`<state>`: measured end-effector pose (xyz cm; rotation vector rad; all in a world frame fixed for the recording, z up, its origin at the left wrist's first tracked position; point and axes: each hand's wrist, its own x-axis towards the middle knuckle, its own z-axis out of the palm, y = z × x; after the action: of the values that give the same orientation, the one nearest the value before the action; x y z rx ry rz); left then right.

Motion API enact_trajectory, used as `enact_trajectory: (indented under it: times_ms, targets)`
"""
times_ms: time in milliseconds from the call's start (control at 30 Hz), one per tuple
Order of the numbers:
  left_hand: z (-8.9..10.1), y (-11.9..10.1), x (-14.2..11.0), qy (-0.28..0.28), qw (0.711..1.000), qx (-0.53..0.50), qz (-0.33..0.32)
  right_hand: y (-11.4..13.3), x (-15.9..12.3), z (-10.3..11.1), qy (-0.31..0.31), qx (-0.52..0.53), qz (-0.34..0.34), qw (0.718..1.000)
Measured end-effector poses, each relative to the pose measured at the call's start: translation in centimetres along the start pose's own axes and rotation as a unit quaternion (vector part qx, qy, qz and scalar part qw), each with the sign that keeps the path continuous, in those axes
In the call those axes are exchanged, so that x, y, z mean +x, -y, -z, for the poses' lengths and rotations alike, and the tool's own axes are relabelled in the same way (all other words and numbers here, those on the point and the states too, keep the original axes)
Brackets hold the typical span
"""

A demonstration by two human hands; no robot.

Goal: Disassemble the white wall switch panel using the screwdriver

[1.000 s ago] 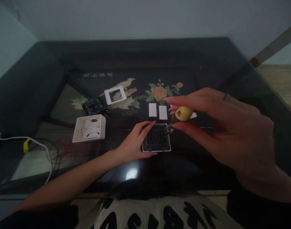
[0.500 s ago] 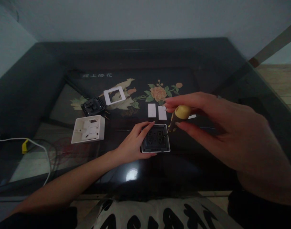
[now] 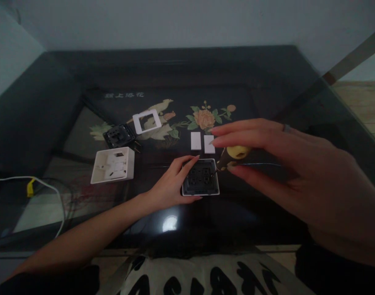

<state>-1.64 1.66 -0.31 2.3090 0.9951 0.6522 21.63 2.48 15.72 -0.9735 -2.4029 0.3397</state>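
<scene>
My left hand (image 3: 172, 185) grips the left edge of a dark switch module in a white frame (image 3: 201, 177) that lies on the glass table. My right hand (image 3: 285, 164) holds a screwdriver with a yellow and black handle (image 3: 236, 152) between thumb and fingers. Its tip points down at the module's right edge. Two small white rocker covers (image 3: 202, 141) lie just behind the module.
A white mounting box (image 3: 113, 165) sits at the left. Behind it lie a second black switch module (image 3: 118, 135) and a white square frame (image 3: 147, 121). A white cable with a yellow tag (image 3: 30, 186) runs along the left. The table's dark top (image 3: 175, 69) carries a flower picture.
My right hand has turned the screwdriver handle between its fingers and sunk slightly. The left hand keeps hold of the module in the same place.
</scene>
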Motion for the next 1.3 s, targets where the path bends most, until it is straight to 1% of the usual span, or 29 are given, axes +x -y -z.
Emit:
enact_trajectory:
  times_ms: [100, 167, 233, 300, 367, 400, 433, 500, 567, 600, 700, 767, 833, 1000, 1067, 1133, 1200, 1300]
  targets:
    - [0.0, 0.1, 0.0, -0.004, 1.0, -0.001, -0.001, 0.0, 0.1, -0.6, -0.069, -0.033, 0.001, 0.997]
    - [0.0, 0.1, 0.0, -0.002, 1.0, -0.002, 0.001, 0.1, 0.1, -1.0, -0.099, -0.056, -0.003, 0.993]
    - [0.1, 0.0, 0.0, 0.003, 1.0, -0.005, 0.005, 0.2, 0.1, -0.9, -0.091, -0.056, -0.021, 0.994]
    - [0.1, -0.1, 0.0, 0.006, 1.0, -0.009, 0.007, 0.1, 0.1, -0.5, -0.051, -0.033, -0.033, 0.998]
    - [0.1, -0.1, 0.1, 0.005, 1.0, -0.01, 0.006, -0.3, 0.2, -0.3, -0.015, -0.004, -0.012, 1.0]
    - [0.1, -0.1, 0.1, 0.003, 1.0, -0.008, 0.005, -0.5, 0.2, -0.4, -0.01, 0.003, 0.006, 1.0]
    - [0.1, -0.1, 0.1, 0.001, 1.0, -0.007, 0.003, -0.6, 0.3, -0.5, -0.016, 0.001, 0.02, 1.0]
    - [0.1, -0.1, 0.1, -0.001, 1.0, -0.002, 0.003, -0.7, 0.5, -1.0, -0.052, -0.025, 0.032, 0.998]
    - [0.1, -0.1, 0.1, 0.001, 1.0, 0.003, 0.009, -0.5, 0.5, -1.4, -0.08, -0.056, 0.023, 0.995]
    - [0.1, -0.1, 0.1, 0.001, 1.0, 0.004, 0.01, -0.4, 0.5, -1.4, -0.082, -0.065, 0.015, 0.994]
    - [0.1, -0.1, 0.1, 0.003, 1.0, 0.001, 0.007, -0.2, 0.2, -1.0, -0.049, -0.05, -0.006, 0.998]
    - [0.1, -0.1, 0.0, 0.005, 1.0, -0.002, 0.008, -0.4, 0.0, -0.5, -0.02, -0.031, -0.004, 0.999]
    - [0.1, -0.1, 0.0, 0.005, 1.0, -0.003, 0.01, -0.6, 0.0, -0.4, -0.016, -0.029, 0.003, 0.999]
    - [-0.1, 0.1, -0.1, 0.0, 1.0, -0.004, 0.014, -0.4, 0.3, -1.6, -0.091, -0.093, 0.029, 0.991]
    - [-0.1, 0.1, -0.1, -0.001, 1.0, -0.002, 0.01, -0.2, 0.4, -1.7, -0.105, -0.108, 0.023, 0.988]
    - [0.0, 0.1, -0.1, 0.0, 1.0, -0.003, 0.005, -0.1, 0.3, -1.4, -0.092, -0.093, -0.002, 0.991]
    - [0.0, 0.1, 0.0, 0.003, 1.0, -0.008, 0.006, -0.2, 0.2, -0.7, -0.055, -0.057, -0.022, 0.997]
    - [0.1, 0.0, 0.0, 0.008, 1.0, -0.013, 0.009, -0.6, 0.1, -0.1, -0.007, -0.002, -0.005, 1.0]
